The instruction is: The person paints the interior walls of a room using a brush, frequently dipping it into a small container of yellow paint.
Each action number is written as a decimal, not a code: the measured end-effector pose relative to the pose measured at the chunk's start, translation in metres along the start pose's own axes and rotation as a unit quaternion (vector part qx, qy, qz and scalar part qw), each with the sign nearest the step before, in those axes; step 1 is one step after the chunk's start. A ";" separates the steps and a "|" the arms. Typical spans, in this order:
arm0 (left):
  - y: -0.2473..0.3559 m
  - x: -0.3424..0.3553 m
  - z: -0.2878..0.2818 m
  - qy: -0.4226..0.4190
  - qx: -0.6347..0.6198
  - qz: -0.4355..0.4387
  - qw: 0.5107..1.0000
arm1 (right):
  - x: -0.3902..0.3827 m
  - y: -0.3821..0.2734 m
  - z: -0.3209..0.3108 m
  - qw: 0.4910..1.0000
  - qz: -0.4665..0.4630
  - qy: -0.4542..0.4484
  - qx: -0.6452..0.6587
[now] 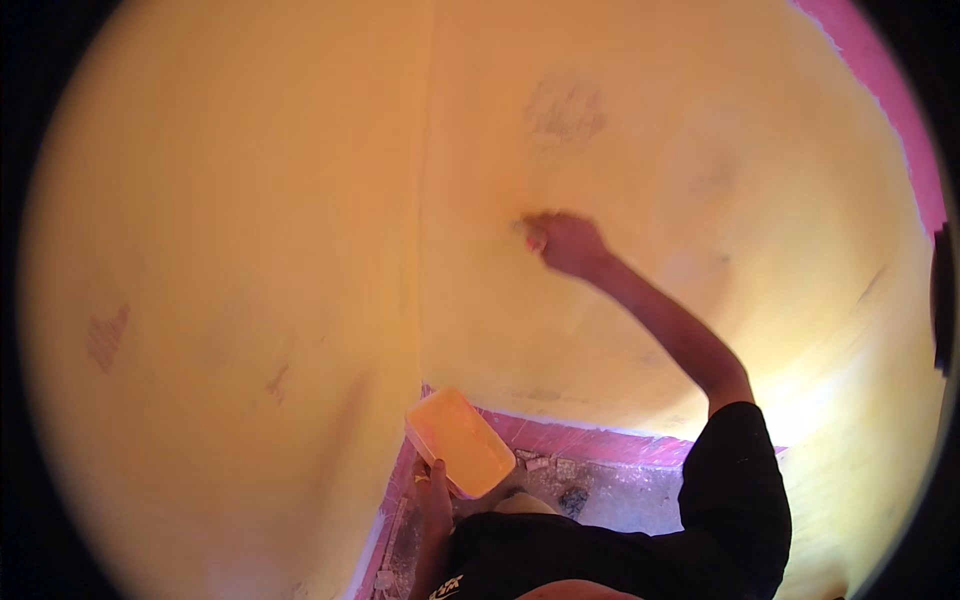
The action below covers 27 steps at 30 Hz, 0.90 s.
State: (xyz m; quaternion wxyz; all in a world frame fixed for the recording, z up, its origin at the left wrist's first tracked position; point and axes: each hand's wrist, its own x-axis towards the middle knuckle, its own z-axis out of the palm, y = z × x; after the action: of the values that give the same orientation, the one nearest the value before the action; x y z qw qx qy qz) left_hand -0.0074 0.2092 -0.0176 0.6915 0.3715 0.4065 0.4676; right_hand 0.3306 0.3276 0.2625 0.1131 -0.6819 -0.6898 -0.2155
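Note:
My left hand [432, 492] grips the near left edge of a rectangular plastic tub [412, 424], low down by the wall corner. Yellow-orange paint [462, 440] fills the inside of the tub. Further up, my right arm reaches out to the yellow wall [640, 160] on the right of the corner. There my right hand [572, 245] is closed round what looks like a small paintbrush [528, 224], its tip against the wall. Most of the brush is hidden by the fingers and blurred.
A second yellow wall [220, 200] meets this one at a vertical corner. Dark smudges [565, 108] and a reddish patch [108, 338] mark the walls. A pink skirting band [590, 438] runs above a grey floor [630, 495] with rubble. A dark object [942, 300] stands at the right rim.

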 end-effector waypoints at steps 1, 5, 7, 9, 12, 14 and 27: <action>0.000 0.000 0.001 0.002 0.001 0.001 1.000 | 0.018 0.016 -0.022 0.999 0.006 0.034 -0.003; 0.005 -0.003 0.007 -0.002 0.011 -0.037 0.999 | 0.090 0.082 -0.149 0.966 0.086 0.148 -0.192; 0.025 -0.011 0.013 0.008 0.028 -0.084 0.996 | 0.106 0.071 -0.203 0.943 0.112 0.233 -0.208; 0.012 -0.009 0.006 -0.003 0.021 -0.075 0.997 | 0.109 0.051 -0.221 0.916 0.053 0.343 -0.203; 0.001 -0.004 -0.002 -0.017 0.016 -0.062 0.998 | 0.097 0.024 -0.193 0.941 0.071 0.271 -0.187; 0.000 -0.003 0.003 -0.032 0.011 -0.062 0.997 | 0.069 0.045 -0.118 0.931 -0.048 0.263 -0.249; 0.004 -0.001 0.000 -0.058 0.009 -0.039 0.997 | 0.019 0.012 -0.032 0.997 0.053 0.058 -0.008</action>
State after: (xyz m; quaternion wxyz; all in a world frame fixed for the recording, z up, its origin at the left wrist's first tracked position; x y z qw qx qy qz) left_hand -0.0090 0.2096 -0.0143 0.7283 0.3882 0.3842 0.4139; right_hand 0.3373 0.3296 0.3008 0.1591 -0.7046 -0.6433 -0.2538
